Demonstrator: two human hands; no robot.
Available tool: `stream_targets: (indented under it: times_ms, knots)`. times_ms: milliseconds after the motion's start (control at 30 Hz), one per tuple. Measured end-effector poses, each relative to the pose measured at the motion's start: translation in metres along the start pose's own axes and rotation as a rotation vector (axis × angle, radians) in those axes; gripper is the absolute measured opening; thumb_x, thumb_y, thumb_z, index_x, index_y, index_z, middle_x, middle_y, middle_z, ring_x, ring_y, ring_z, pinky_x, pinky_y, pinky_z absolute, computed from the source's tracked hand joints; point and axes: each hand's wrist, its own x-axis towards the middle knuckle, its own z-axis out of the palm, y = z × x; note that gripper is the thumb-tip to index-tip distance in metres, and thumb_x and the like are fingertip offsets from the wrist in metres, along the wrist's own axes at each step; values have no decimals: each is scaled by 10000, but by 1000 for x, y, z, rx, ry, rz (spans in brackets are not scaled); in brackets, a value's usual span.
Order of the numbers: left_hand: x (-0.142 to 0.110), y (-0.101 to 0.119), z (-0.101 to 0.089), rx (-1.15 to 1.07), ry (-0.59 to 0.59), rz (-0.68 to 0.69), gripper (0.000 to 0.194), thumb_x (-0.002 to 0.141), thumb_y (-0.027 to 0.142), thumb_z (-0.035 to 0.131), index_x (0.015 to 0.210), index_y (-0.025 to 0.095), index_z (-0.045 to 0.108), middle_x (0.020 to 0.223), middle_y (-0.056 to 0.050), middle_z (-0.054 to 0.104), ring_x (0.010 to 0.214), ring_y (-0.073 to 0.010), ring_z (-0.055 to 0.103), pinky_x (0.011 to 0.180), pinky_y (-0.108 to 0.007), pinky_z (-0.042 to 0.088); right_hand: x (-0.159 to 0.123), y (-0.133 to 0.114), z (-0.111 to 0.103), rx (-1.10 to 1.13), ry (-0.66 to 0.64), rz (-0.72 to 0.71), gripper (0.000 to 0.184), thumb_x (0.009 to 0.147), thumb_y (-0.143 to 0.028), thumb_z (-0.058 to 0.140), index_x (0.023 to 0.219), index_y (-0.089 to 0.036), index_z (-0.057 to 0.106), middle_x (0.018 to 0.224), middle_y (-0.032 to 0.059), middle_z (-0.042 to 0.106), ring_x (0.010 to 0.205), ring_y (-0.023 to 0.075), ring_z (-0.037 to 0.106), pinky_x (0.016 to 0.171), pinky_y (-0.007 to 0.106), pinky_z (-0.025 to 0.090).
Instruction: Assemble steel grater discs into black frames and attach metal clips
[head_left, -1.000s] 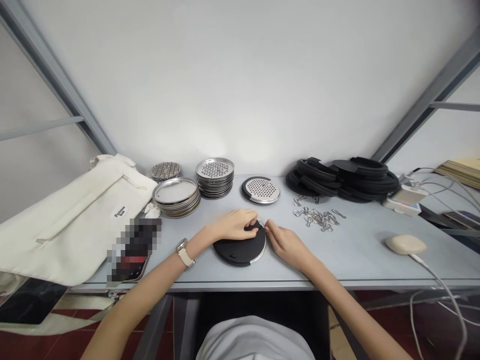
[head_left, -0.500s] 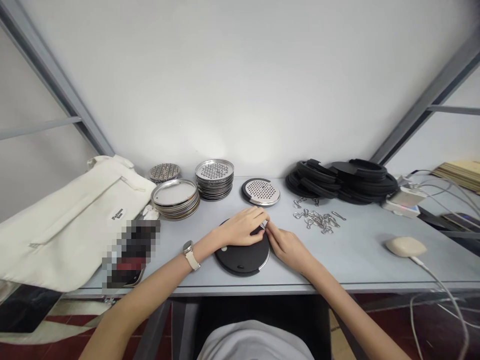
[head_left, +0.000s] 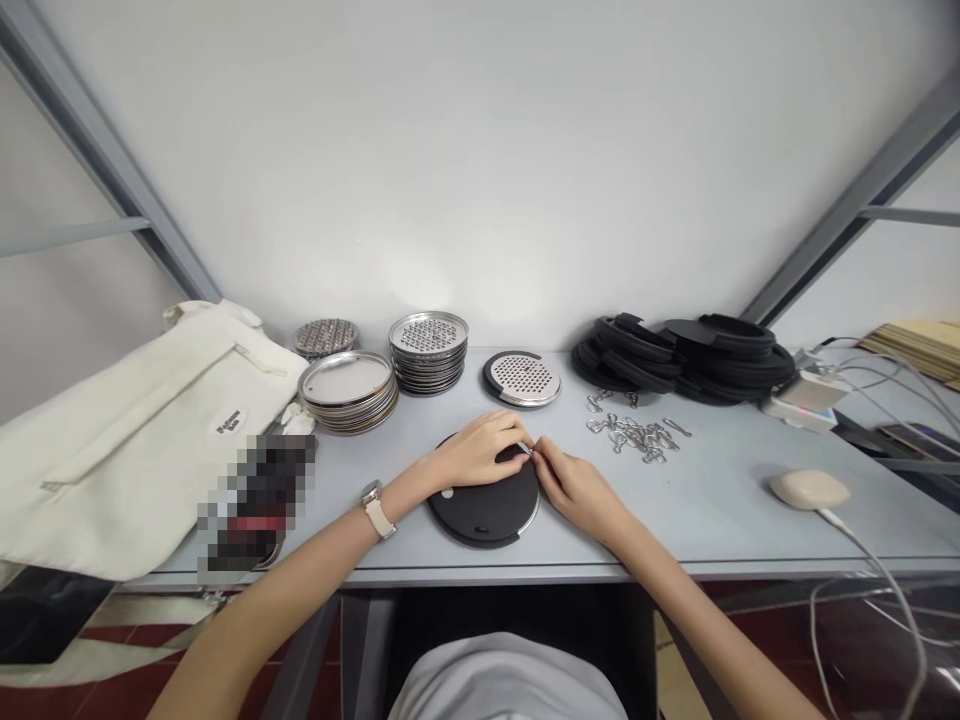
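Observation:
A round black grater base (head_left: 480, 513) lies flat on the table in front of me, with a strip of silver rim showing at its lower right. My left hand (head_left: 487, 452) rests over its upper part, fingers curled and thumb bent in at the right edge. Against that same edge, my right hand (head_left: 574, 484) pinches with thumb and forefinger. Between the fingertips of both hands shows a small shiny metal piece (head_left: 525, 449), mostly hidden; it may be a clip. Loose wire clips (head_left: 637, 437) are scattered to the right of my hands.
Behind my hands sits a grater disc (head_left: 523, 378) in a black holder. Stacked grater plates (head_left: 428, 350) and metal discs (head_left: 349, 390) stand left; black bases (head_left: 626, 355) are piled right. A white bag (head_left: 165, 440), a blurred dark object (head_left: 255, 505) and a cream corded device (head_left: 810, 490) flank the workspace.
My right fingertips have shifted slightly at the edge, and less of the shiny metal piece shows. The view has tilted a little; the black base stays put.

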Motion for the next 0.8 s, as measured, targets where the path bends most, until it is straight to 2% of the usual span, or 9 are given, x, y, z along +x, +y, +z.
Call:
stream_targets:
  times_ms: [433, 800]
  knots:
    - [0, 1, 0, -50, -20, -4, 153, 895, 182, 490, 1015, 173, 586, 943, -55, 542, 937, -183, 529, 871, -300, 438, 0, 0, -2, 58, 25, 10, 188, 978, -316, 267, 918, -227, 422, 774, 36, 647, 647, 197, 624, 592, 261, 395]
    - [-1, 2, -1, -83, -18, -18, 164, 895, 187, 487, 1033, 178, 574, 965, -66, 522, 973, -192, 522, 884, -308, 444, -1, 0, -2, 44, 19, 17, 193, 977, -332, 269, 912, -231, 420, 718, 18, 616, 599, 193, 593, 563, 258, 363]
